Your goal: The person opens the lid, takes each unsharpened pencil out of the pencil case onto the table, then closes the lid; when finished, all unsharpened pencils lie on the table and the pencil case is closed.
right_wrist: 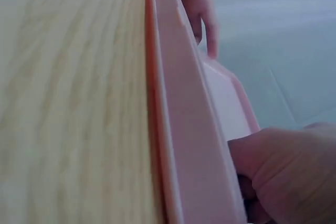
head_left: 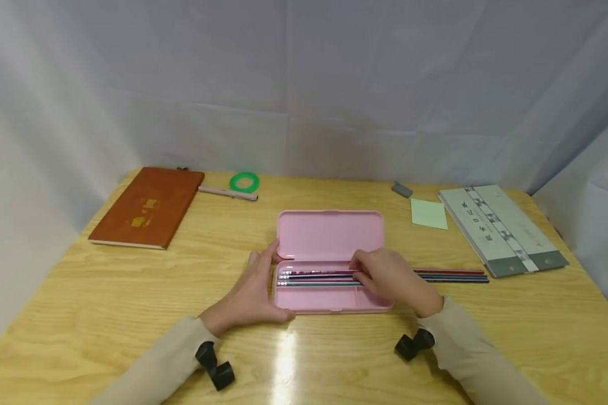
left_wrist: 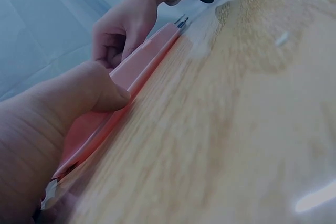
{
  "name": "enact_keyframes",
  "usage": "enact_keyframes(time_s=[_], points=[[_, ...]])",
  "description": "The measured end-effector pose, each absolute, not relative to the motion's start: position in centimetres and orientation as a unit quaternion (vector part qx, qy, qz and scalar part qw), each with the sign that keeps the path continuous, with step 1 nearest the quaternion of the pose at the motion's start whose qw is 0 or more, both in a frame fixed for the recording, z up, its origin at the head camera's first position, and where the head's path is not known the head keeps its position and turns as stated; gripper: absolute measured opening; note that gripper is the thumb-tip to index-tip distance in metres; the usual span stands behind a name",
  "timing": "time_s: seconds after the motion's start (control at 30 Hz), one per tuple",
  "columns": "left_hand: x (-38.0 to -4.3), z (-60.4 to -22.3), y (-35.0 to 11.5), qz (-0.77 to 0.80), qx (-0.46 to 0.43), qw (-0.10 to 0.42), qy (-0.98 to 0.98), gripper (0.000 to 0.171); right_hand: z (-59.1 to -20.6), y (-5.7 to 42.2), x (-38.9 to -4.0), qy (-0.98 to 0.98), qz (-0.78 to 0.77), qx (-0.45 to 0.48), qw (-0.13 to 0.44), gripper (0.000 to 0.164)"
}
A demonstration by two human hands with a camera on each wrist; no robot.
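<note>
A pink pencil case [head_left: 316,299] lies with its lid [head_left: 330,235] raised at the back. Several pencils [head_left: 314,279], with shiny ends to the left, lie along its rear compartment. My left hand [head_left: 250,292] grips the case's left end, thumb at the front corner and fingers at the back. In the left wrist view its thumb presses the front rim. Over the right part of the case, my right hand [head_left: 390,275] has its fingers curled and pinches at the pencils, hiding their right ends. More dark and red pencils [head_left: 451,275] stretch out to the right from behind that hand.
Back left are a brown notebook [head_left: 147,208], a pale pen [head_left: 228,193] and a green tape ring [head_left: 245,182]. Toward the back right are a grey eraser [head_left: 402,189], a light green note pad [head_left: 429,214] and a grey-green book [head_left: 501,228]. A white cloth hangs behind the wooden table.
</note>
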State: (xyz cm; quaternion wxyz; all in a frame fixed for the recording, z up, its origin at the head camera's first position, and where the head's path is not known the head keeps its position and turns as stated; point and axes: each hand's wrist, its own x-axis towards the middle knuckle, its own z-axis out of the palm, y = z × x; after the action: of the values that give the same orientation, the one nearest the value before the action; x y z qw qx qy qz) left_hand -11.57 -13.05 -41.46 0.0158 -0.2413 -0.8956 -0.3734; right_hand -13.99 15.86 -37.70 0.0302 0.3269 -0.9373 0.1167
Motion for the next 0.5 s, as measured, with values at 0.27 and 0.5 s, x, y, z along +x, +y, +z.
enact_keyframes(time_s=[0.27, 0.5], points=[[-11.5, -41.6, -12.8, -0.376, -0.252, 0.019, -0.892, 0.135, -37.2, 19.8, -11.8, -0.918, 0.245, 0.296, 0.098, 0.011], [-11.6, -41.5, -12.8, -0.378, -0.245, 0.021, -0.892, 0.136, -37.0, 26.8, -9.5, -0.918, 0.256, 0.26, 0.156, 0.014]])
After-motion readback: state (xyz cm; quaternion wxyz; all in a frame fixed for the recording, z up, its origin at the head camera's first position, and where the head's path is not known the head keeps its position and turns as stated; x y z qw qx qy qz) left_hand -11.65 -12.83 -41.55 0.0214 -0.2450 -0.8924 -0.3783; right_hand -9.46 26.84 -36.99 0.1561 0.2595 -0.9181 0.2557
